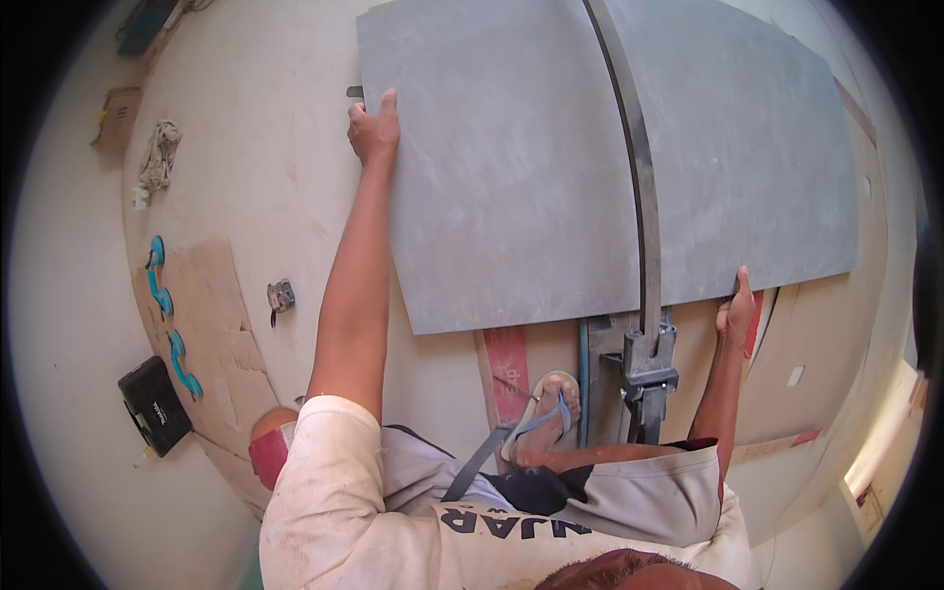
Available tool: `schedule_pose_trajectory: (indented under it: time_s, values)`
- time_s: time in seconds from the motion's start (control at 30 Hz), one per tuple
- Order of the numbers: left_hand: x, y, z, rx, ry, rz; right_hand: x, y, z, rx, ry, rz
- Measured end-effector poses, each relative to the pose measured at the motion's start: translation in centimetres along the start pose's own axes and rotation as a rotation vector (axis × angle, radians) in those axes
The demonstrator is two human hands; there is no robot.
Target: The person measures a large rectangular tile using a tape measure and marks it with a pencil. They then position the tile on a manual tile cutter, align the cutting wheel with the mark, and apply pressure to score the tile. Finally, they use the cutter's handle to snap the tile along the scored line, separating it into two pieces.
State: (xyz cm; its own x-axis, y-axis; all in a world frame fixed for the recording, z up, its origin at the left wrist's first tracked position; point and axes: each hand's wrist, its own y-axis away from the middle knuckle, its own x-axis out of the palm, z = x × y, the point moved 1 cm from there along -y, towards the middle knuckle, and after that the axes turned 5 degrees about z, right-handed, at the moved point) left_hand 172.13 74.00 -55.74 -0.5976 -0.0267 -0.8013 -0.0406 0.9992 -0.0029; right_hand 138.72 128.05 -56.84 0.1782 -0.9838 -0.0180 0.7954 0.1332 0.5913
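A large grey tile (501, 197) lies under the long dark rail (637, 167) of a manual tile cutter. My left hand (376, 130) grips the tile's left edge, thumb on the face and the other fingers curled round the side. At the near edge, right of the rail, my right hand (735, 310) holds the tile, its thumb on top and its fingers mostly hidden below. The cutter's metal carriage (649, 369) sits at the near end of the rail, just off the tile. A small dark tab (355, 92) sticks out beside my left hand.
My sandalled foot (547, 413) is close to the cutter's base. Cardboard sheets (211, 315) cover parts of the floor. To the left lie turquoise suction lifters (159, 275), a black case (155, 405), a small tool (281, 296) and a crumpled rag (159, 155).
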Motion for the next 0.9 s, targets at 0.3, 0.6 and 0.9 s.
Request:
schedule_pose_trajectory:
  time_s: [0.3,0.6,0.9]
  values:
    - [0.7,-3.1,0.5,-0.058,0.314,0.152,2.1,1.6,0.1,-0.096,0.054,-0.117]
    - [0.4,-3.2,0.9,0.027,0.369,0.208,2.9,2.4,0.6,-0.071,0.132,-0.19]
    - [0.4,-3.6,1.0,-0.064,0.468,0.253,3.7,3.1,1.5,-0.067,0.225,-0.169]
